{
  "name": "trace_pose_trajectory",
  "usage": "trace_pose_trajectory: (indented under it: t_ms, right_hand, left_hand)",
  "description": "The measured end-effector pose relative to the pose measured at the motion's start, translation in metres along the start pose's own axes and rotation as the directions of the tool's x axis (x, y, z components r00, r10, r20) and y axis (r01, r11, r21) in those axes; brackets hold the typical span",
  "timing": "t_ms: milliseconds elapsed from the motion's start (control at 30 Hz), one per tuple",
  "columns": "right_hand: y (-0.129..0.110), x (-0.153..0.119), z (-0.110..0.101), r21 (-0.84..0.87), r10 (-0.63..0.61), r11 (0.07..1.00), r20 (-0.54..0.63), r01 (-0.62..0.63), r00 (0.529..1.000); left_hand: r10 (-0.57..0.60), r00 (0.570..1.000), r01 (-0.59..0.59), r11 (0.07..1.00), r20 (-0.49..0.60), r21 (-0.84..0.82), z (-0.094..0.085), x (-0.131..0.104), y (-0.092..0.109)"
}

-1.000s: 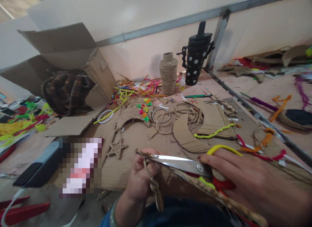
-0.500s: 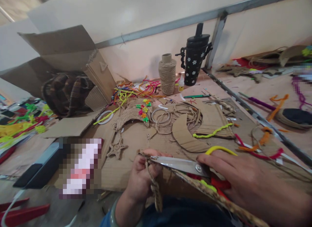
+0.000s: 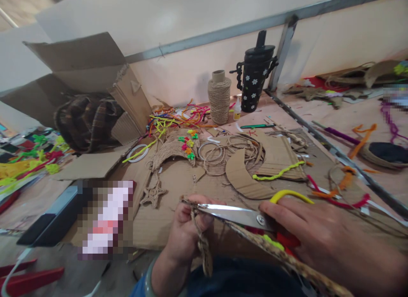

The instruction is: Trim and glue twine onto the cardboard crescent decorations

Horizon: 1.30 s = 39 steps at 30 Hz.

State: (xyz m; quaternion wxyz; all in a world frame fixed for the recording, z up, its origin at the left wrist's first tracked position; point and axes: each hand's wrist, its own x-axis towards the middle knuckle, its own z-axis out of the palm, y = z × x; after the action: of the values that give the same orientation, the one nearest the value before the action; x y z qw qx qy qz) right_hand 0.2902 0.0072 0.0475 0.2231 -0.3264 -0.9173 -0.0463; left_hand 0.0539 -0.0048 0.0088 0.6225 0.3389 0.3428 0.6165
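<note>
My left hand is closed, pinching the end of a twine-covered craft piece, seen edge-on, that slants down to the lower right. A looped twine strand hangs from the pinched end. In my right hand are scissors with yellow and red handles. Their blades look nearly together, and the tips touch the piece beside my left fingertips; whether anything lies between them is unclear. Bits of bright yellow-green trim show behind the piece, whose underside is hidden.
On the cardboard-covered table lie a twine crescent, a twine star, a bare cardboard crescent and coiled twine. Behind stand a twine spool, a small glue bottle and a black tumbler. An open carton is left.
The scissors and my right hand have shifted very slightly, with the handle a touch further right. My left hand keeps its hold, almost unmoved.
</note>
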Motion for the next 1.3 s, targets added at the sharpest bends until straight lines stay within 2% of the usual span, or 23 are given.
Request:
trace_pose_trajectory:
  t_ms: [133,333,533,767,1033,1133,1300]
  right_hand:
    - [0.000,0.000,0.000,-0.031,-0.009,0.999,-0.019,0.009,1.000]
    - [-0.001,0.005,-0.001,-0.025,0.017,1.000,-0.026,-0.018,0.999]
    - [-0.002,0.004,0.002,-0.002,0.024,1.000,-0.012,-0.024,1.000]
    - [0.000,0.001,0.005,-0.056,0.008,0.998,-0.001,-0.008,1.000]
    - [-0.001,0.001,0.002,-0.120,-0.030,0.992,-0.009,0.029,0.999]
    - [-0.001,-0.001,0.005,-0.097,0.005,0.995,-0.022,-0.008,1.000]
    - [0.000,-0.002,0.010,-0.038,0.084,0.996,0.049,-0.082,0.995]
  left_hand:
    - [-0.005,1.000,0.005,1.000,-0.002,-0.009,0.000,0.001,-0.002]
    - [0.028,0.997,-0.025,0.999,-0.076,0.046,-0.004,0.002,-0.006]
    - [0.000,0.999,0.002,0.998,-0.036,0.055,-0.004,0.001,-0.004]
    - [-0.036,0.998,0.038,0.998,-0.042,0.041,-0.004,0.001,-0.006]
    - [-0.061,0.992,0.062,0.998,-0.108,0.006,0.009,0.000,0.001]
    - [-0.052,0.989,0.055,0.998,-0.137,0.022,0.008,0.000,0.001]
    - [-0.050,0.986,0.056,0.998,-0.156,0.034,0.002,0.000,-0.001]
